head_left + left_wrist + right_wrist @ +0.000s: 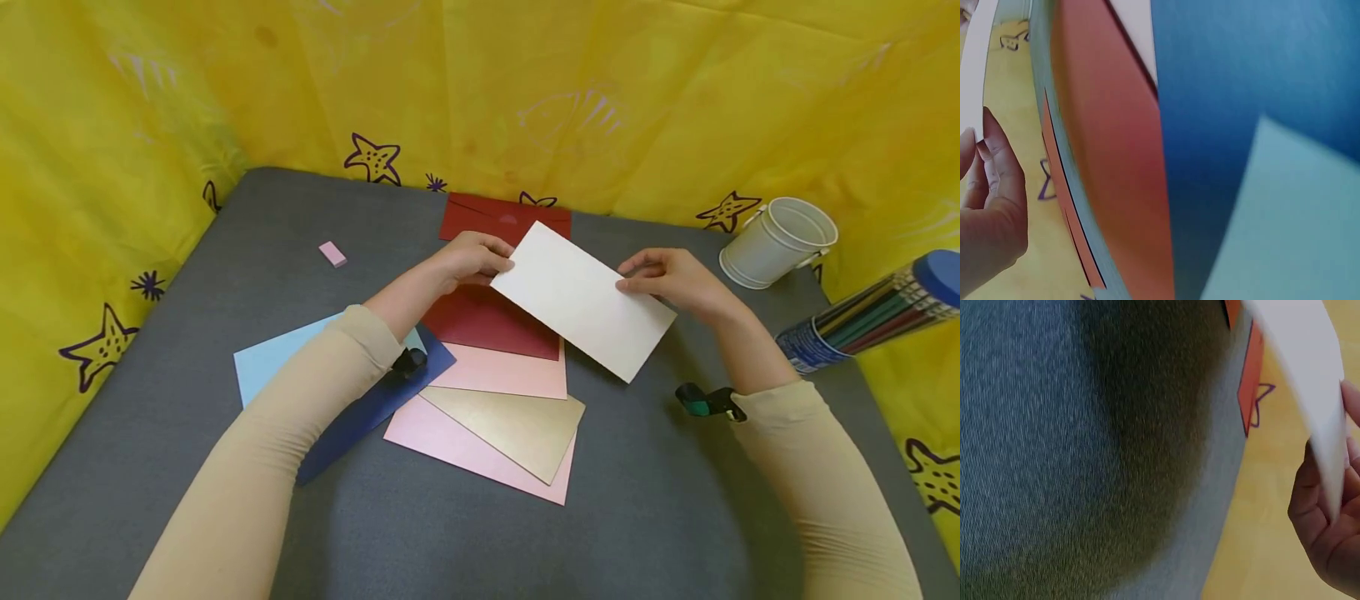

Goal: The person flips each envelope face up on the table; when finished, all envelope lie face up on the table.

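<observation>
Both hands hold a plain white envelope, tilted above the table. My left hand pinches its left end between thumb and fingers, as the left wrist view also shows. The right hand grips its upper right edge, with the thumb on the near face and fingers behind. Partly under the left hand and the white envelope lies a dark red envelope. Another red envelope, its flap line showing, lies at the back edge. Nearer me, pink, gold and lower pink envelopes overlap.
Below the left forearm, a dark blue envelope and a light blue one overlap. A pink eraser lies at the back left. A white metal bucket and a blue tin of pencils stand on the right. Yellow cloth surrounds the grey table.
</observation>
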Motion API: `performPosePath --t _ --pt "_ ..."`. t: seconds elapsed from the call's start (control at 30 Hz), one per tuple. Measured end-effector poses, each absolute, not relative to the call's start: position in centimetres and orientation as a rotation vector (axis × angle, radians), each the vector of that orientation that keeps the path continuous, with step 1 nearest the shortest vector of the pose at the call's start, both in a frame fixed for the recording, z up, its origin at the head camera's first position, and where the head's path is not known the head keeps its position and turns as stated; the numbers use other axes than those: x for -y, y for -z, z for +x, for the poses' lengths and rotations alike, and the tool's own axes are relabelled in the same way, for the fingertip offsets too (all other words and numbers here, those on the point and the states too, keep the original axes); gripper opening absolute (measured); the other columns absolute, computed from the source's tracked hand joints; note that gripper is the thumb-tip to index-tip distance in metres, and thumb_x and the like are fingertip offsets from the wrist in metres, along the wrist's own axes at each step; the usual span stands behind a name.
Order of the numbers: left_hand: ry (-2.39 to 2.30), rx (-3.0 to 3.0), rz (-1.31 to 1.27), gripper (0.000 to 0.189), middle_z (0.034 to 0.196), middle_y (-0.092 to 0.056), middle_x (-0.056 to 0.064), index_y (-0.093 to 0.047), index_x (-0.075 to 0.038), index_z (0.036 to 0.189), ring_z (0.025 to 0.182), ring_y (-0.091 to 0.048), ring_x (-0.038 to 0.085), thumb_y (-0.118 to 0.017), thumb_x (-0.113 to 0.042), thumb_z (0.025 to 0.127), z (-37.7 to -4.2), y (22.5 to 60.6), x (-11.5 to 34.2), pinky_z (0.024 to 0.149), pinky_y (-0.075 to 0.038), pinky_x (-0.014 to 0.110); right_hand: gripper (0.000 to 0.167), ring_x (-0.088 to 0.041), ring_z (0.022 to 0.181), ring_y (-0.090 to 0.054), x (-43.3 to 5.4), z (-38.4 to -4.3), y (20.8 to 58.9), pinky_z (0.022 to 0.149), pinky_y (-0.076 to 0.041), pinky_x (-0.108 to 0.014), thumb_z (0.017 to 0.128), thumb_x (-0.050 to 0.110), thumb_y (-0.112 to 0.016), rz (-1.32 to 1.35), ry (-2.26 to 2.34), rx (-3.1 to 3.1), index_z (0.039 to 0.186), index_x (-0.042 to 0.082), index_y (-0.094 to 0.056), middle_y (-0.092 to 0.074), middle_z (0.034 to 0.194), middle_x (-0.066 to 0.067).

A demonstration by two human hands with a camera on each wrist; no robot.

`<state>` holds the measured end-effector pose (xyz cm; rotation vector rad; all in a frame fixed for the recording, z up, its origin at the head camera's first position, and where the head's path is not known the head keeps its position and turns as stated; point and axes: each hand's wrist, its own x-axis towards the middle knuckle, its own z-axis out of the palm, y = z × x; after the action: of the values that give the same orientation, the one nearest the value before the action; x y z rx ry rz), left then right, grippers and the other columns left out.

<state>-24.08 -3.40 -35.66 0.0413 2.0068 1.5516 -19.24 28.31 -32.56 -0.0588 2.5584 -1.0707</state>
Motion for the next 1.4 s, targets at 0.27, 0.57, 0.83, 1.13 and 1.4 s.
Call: performPosePath --t 0.27,0.57,0.83,1.13,1.4 --pt "-1.668 -2.019 -0.098 0.034 0.104 -0.061 0.001 -0.059 -0.008 0.128 0.086 -0.06 0.012 -0.063 -0.015 0.096 -25.2 35.6 5.9 0.077 -0.053 0.022 0.048 -0.005 0.073 -0.067 -29.2 -19.5 32.5 0.074 -0.057 -0.023 0.093 0.024 -0.069 0.06 1.383 -2.377 0.127 0.001 -0.044 -0.069 0.076 0.018" --pt "-1.723 -1.993 -0.162 0.034 0.101 -0.059 0.0 -0.057 -0.007 0.128 0.082 -0.061 0.012 -0.064 -0.015 0.096 -25.4 35.7 7.3 0.07 -0.054 0.018 0.01 -0.008 0.07 -0.066 -28.8 -19.8 33.3 0.069 -0.058 -0.02 0.093 0.012 -0.067 0.1 1.704 -2.207 0.099 0.007 -0.061 -0.069 0.077 0.008" --pt "-1.777 -2.005 -0.147 0.029 0.1 -0.062 0.002 -0.06 -0.007 0.119 0.08 -0.066 0.01 -0.068 -0.015 0.092 -25.5 35.8 8.6 0.077 -0.06 0.022 0.009 -0.009 0.065 -0.063 -27.5 -20.0 33.4 0.064 -0.057 -0.019 0.087 0.013 -0.074 0.174 1.87 -2.219 0.08 0.016 -0.072 -0.067 0.075 0.006" --pt "-1.899 -2.009 -0.13 0.027 0.094 -0.063 -0.006 -0.065 -0.007 0.116 0.09 -0.062 0.013 -0.071 -0.015 0.09 -25.5 35.9 9.4 0.1 -0.053 0.03 0.006 -0.01 0.065 -0.071 -26.6 -20.0 33.5 0.064 -0.059 -0.022 0.087 0.009 -0.074 0.167 2.067 -2.104 0.084 0.014 -0.072 -0.073 0.075 0.004" --pt "-2.027 -1.95 -0.207 0.008 0.082 -0.068 -0.005 -0.073 -0.01 0.098 0.072 -0.066 0.009 -0.07 -0.01 0.09 -25.5 36.1 9.9 0.073 -0.057 0.019 0.02 -0.012 0.072 -0.074 -26.0 -20.3 34.0 0.07 -0.061 -0.023 0.092 -0.002 -0.063 0.104 2.223 -1.897 0.087 0.01 -0.078 -0.077 0.081 0.001"
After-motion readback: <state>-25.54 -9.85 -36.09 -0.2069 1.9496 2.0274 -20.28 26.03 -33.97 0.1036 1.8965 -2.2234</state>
